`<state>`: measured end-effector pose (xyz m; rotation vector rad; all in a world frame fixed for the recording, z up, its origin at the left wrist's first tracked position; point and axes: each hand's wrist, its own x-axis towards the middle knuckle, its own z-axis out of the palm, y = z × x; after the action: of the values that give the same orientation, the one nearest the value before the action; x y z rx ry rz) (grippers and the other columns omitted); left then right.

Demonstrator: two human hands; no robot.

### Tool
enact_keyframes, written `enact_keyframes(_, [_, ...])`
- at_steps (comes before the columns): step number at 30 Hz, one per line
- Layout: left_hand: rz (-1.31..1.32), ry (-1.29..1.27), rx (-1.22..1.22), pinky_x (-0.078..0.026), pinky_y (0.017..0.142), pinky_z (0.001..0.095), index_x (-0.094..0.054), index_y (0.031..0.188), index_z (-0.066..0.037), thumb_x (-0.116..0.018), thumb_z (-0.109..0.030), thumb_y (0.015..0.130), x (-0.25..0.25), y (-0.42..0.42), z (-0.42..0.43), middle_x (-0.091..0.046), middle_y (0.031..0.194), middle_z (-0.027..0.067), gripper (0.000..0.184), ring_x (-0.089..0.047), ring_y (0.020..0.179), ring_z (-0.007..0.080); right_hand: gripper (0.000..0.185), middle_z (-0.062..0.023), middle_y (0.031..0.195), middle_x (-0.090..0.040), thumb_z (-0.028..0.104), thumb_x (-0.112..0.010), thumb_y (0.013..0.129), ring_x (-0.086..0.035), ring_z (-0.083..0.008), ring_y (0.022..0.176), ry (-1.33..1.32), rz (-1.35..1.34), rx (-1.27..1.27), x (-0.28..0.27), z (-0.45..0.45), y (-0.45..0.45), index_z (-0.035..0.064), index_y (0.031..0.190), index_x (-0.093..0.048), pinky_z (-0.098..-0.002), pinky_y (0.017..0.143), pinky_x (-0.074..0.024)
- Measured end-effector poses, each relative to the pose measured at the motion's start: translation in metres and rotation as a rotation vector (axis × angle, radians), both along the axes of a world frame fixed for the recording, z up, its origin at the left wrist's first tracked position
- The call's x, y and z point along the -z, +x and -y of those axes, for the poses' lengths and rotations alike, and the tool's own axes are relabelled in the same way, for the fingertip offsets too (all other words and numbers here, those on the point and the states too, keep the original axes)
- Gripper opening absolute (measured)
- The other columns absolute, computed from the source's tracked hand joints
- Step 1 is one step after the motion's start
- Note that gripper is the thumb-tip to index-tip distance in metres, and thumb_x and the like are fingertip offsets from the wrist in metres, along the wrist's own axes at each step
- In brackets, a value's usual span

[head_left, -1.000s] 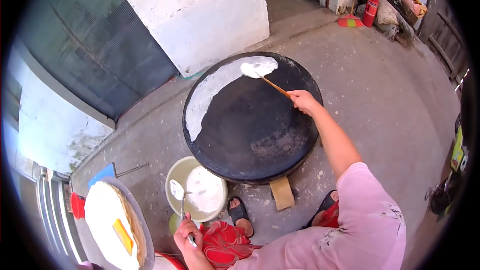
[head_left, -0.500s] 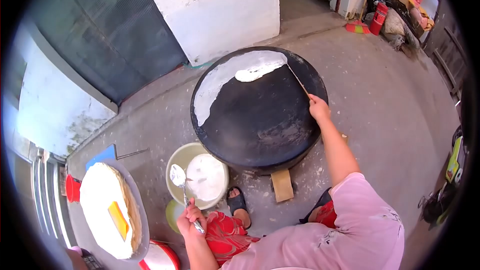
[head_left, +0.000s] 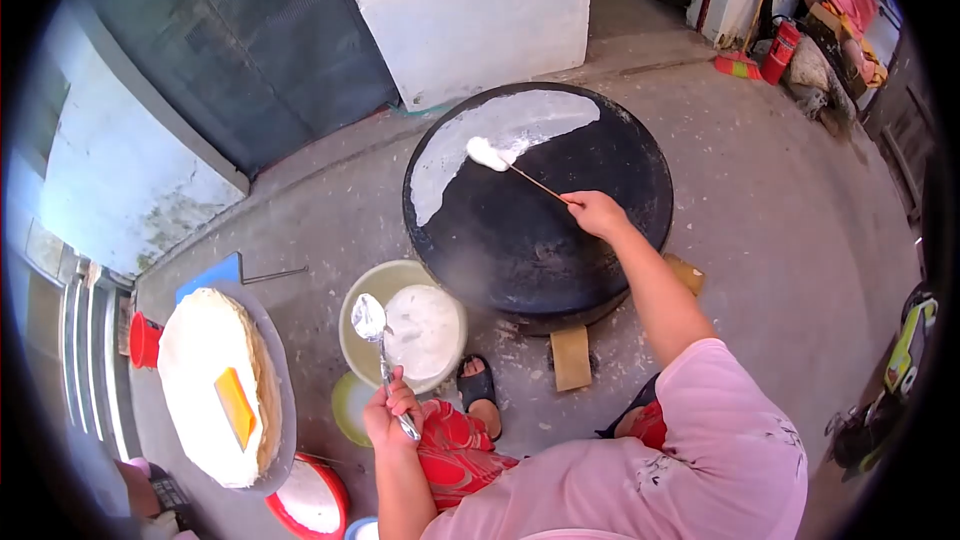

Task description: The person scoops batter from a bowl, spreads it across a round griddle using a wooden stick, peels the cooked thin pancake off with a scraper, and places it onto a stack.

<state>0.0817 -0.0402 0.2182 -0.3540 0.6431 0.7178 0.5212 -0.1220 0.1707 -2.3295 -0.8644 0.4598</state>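
Observation:
A big round black griddle [head_left: 560, 230] carries a thin white batter layer [head_left: 540, 112] along its far and left edge. Over it, my right hand [head_left: 595, 212] grips a thin wooden stick [head_left: 540, 185], whose far end meets a thick white lump [head_left: 486, 153] at the layer's inner edge. My left hand [head_left: 393, 410] is closed round the handle of a metal ladle [head_left: 385, 365]. The ladle's white-coated bowl hangs over the left part of a pale tub [head_left: 360, 290], which holds white batter [head_left: 425, 332].
At left, a stack of thin round sheets [head_left: 205, 380] bears a yellow scraper [head_left: 236, 407]. A red basin [head_left: 330, 480] and a red cup [head_left: 145, 340] are nearby. A brick [head_left: 571, 358] touches the griddle's near side. A fire extinguisher [head_left: 780, 52] stands far right.
The stick's tip has swung from the layer's right end to the left, now at the white lump. The layer reaches farther inward. The view has shifted; my left hand still holds the ladle.

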Motion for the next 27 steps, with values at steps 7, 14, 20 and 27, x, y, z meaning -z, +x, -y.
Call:
enact_keyframes(7, [-0.033,0.021,0.007,-0.036,0.039,0.0206,-0.047,0.104,0.013,-0.031,-0.012,0.091,-0.002,-0.001,0.0,-0.046,0.068,0.0056,0.032,-0.042,0.049,0.0098,0.029,-0.0115,0.103,-0.062,0.019,-0.049,0.085,-0.059,-0.0247,0.097,0.233,-0.091,0.171,0.054,0.012,-0.003,0.0186,0.112,-0.06,-0.0318,0.083,-0.0451])
enact_keyframes(14, [-0.063,0.042,0.025,-0.036,0.039,0.0203,-0.045,0.105,0.011,-0.033,-0.011,0.091,0.002,-0.005,0.001,-0.047,0.069,0.0061,0.029,-0.043,0.049,0.0095,0.027,-0.0092,0.1,-0.064,0.023,-0.054,0.086,-0.062,-0.0219,0.091,0.036,-0.068,0.173,-0.011,-0.006,-0.036,0.0188,0.111,-0.061,-0.0291,0.079,-0.0458])
enact_keyframes(20, [-0.043,0.025,0.027,-0.034,0.04,0.0211,-0.046,0.106,0.008,-0.03,-0.017,0.093,0.004,-0.01,0.0,-0.046,0.07,0.0056,0.032,-0.04,0.049,0.0097,0.027,-0.0107,0.094,-0.065,0.018,-0.055,0.084,-0.062,-0.0212,0.08,0.043,-0.044,-0.167,-0.01,0.007,-0.042,0.0152,0.109,-0.062,-0.029,0.074,-0.0467])
enact_keyframes(27, [-0.043,0.047,0.056,-0.033,0.04,0.0208,-0.047,0.106,0.007,-0.032,-0.015,0.093,0.006,-0.01,-0.002,-0.046,0.071,0.0056,0.03,-0.038,0.05,0.0093,0.027,-0.0122,0.101,-0.062,0.021,-0.053,0.084,-0.06,-0.0274,0.095,0.124,-0.035,-0.058,0.032,0.002,-0.063,0.0207,0.11,-0.062,-0.0329,0.082,-0.0461])
